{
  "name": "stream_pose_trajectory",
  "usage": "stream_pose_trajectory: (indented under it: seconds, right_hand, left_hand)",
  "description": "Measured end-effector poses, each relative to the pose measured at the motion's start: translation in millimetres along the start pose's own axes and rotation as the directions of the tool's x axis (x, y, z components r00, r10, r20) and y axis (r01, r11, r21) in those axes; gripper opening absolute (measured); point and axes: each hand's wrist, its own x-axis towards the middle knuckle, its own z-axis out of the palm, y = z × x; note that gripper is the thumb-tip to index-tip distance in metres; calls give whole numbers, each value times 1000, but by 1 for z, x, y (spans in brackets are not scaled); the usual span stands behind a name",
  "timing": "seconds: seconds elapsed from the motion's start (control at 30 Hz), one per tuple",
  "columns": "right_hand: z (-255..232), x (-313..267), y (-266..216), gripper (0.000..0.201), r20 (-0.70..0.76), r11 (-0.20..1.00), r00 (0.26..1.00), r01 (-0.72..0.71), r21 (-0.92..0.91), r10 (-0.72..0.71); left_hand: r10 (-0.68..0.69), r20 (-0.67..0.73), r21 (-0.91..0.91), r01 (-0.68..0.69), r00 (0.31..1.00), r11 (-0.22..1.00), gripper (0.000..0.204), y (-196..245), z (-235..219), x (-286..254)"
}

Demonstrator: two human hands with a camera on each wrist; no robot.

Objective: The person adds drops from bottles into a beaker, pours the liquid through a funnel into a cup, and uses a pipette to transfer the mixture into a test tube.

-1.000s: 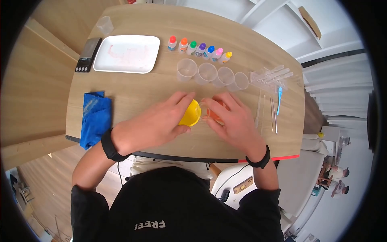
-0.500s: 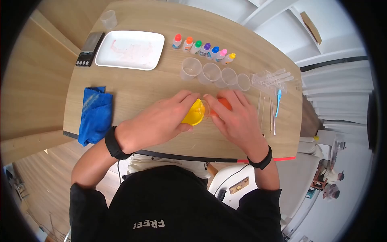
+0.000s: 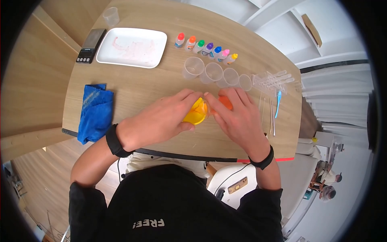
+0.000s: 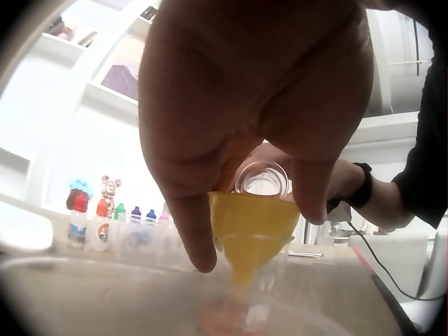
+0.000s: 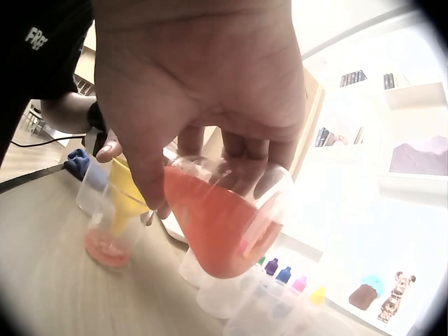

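Observation:
My left hand (image 3: 159, 115) holds a yellow funnel (image 3: 193, 118) by its rim, thumb on the near side and fingers on the far side. The funnel sits upright in a clear cup (image 5: 87, 192), its spout pointing down over reddish liquid (image 5: 108, 250) at the bottom. A clear flask of orange-red liquid (image 5: 213, 227) is in my right hand (image 3: 238, 115), fingers curled round its body. It lies tipped toward the left, with its round mouth (image 4: 262, 179) at the funnel's rim. Orange liquid shows inside the funnel in the head view.
Beyond the hands stand several clear cups (image 3: 211, 73) and a row of dropper bottles (image 3: 207, 49) with coloured caps. A test tube rack (image 3: 274, 82), thin rods (image 3: 272, 117) and a blue spatula (image 3: 278, 104) lie right. Leftward are a white tray (image 3: 133, 47), scale (image 3: 91, 46) and blue cloth (image 3: 96, 113).
My right hand has tipped the flask further toward the funnel, and orange liquid now shows in it. The left hand keeps its hold on the funnel. The head view has shifted slightly.

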Motion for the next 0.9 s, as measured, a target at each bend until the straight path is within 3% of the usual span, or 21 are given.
stream_pose_trajectory:
  seconds: [0.9]
  right_hand:
    - [5, 7, -3, 50, -110, 951, 975, 155, -269, -191]
  left_hand:
    - [14, -55, 33, -13, 998, 999, 75, -3, -2, 0]
